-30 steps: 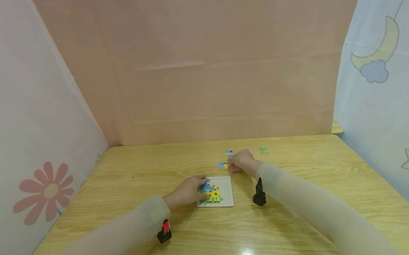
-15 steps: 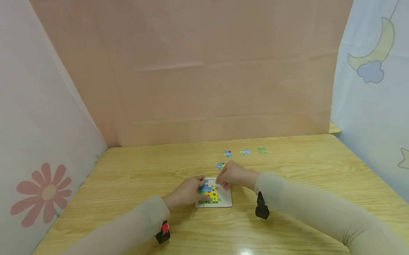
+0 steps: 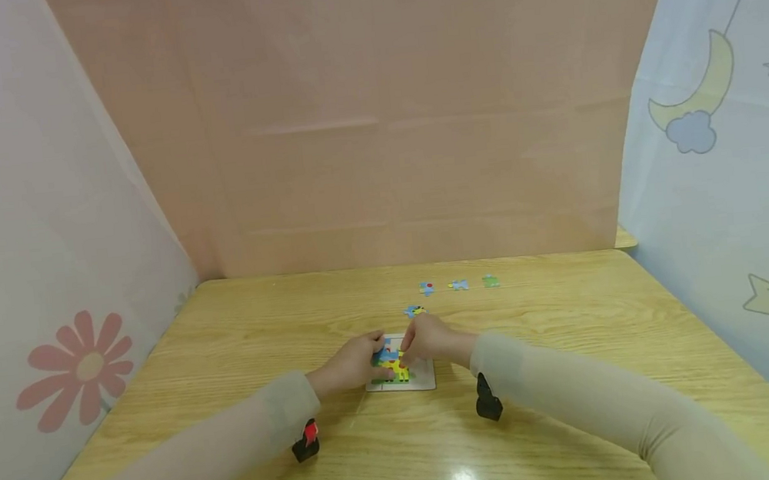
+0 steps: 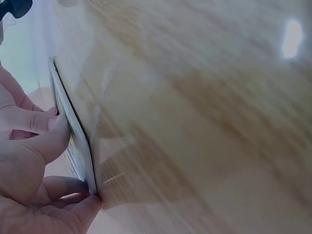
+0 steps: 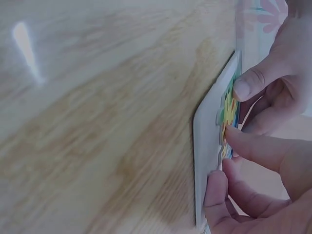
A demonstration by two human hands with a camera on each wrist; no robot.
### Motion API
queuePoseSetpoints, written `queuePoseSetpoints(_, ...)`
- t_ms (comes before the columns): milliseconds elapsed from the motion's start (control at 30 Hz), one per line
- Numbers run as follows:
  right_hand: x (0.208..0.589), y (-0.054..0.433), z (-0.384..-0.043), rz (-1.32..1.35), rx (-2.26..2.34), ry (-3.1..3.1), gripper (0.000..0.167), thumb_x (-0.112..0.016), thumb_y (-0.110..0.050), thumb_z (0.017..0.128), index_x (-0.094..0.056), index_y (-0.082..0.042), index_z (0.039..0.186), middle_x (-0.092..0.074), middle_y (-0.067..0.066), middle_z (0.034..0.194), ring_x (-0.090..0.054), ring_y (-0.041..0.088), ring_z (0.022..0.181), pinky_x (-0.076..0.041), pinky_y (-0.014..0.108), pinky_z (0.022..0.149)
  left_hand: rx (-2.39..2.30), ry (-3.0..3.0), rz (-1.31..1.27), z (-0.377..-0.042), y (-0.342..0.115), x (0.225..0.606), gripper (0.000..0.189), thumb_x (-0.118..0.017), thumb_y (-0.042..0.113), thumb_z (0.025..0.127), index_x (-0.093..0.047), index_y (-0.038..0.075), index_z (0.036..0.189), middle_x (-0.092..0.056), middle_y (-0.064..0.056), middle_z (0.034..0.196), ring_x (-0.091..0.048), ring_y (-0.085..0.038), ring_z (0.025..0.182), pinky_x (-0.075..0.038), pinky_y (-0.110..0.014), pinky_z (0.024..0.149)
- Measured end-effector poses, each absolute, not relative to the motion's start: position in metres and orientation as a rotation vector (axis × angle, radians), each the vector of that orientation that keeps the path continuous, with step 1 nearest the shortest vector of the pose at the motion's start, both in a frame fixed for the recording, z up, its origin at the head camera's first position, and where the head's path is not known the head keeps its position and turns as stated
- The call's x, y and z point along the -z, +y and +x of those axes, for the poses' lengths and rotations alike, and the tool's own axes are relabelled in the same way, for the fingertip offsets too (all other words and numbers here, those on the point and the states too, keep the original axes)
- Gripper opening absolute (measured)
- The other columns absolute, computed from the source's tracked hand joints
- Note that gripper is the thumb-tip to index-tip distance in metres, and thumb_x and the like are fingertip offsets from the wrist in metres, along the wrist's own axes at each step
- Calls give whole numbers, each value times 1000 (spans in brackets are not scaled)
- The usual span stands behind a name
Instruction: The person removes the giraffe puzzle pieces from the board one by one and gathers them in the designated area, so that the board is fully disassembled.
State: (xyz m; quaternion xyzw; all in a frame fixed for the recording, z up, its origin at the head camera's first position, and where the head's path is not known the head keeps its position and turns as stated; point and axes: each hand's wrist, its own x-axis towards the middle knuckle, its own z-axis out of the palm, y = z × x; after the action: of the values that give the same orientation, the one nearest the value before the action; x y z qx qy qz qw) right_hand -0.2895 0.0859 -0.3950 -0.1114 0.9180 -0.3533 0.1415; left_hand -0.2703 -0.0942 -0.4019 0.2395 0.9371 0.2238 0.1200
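Note:
A white puzzle board [image 3: 426, 380] lies on the table, part of its giraffe picture [image 3: 393, 369] filled in with yellow, blue and green pieces. My left hand [image 3: 346, 364] grips its left side, thumb over the picture and fingers at the edge, as the left wrist view of the board [image 4: 84, 156] shows. Over the upper right of the picture, my right hand [image 3: 429, 339] pinches a puzzle piece [image 5: 224, 152] between thumb and fingers, low at the board's surface; the fingers hide much of that piece. In the right wrist view, the left thumb [image 5: 242, 89] rests on the picture.
Behind the board lies a loose blue and yellow piece [image 3: 414, 310]. Farther back are a blue piece with a red spot [image 3: 427, 288], a blue piece [image 3: 459, 285] and a green piece [image 3: 491, 281]. A tan panel [image 3: 376, 156] closes off the table's far edge.
My right hand has moved from the loose pieces toward me and left, onto the board, uncovering the blue piece behind. My left hand keeps its hold on the board.

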Motion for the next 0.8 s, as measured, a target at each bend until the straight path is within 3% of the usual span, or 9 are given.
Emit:
queuePoseSetpoints(267,396,85,-289,-372,1014,2661,26,-85,-8,72,-66,-3,89,-60,3,80,-50,14,70,-45,22,59,-674,2740,739,-270,-95,402,69,-74,25,85,-45,-9,138,-34,-23,153,-36,-38,140,-37,-45,111)
queuePoseSetpoints(633,397,86,-291,-368,1086,2616,24,-82,-5,75,-63,-3,89,-60,4,83,-54,15,74,-49,24,64,-674,2754,698,-272,-94,407,69,-76,26,84,-48,-9,136,-36,-22,152,-37,-37,139,-38,-45,111)
queuePoseSetpoints(800,400,86,-293,-355,1256,2489,17,-75,2,80,-64,2,93,-64,8,79,-63,15,65,-57,27,62,-656,2768,713,-271,-93,407,67,-76,25,84,-50,-9,135,-38,-22,151,-39,-38,138,-39,-45,110)
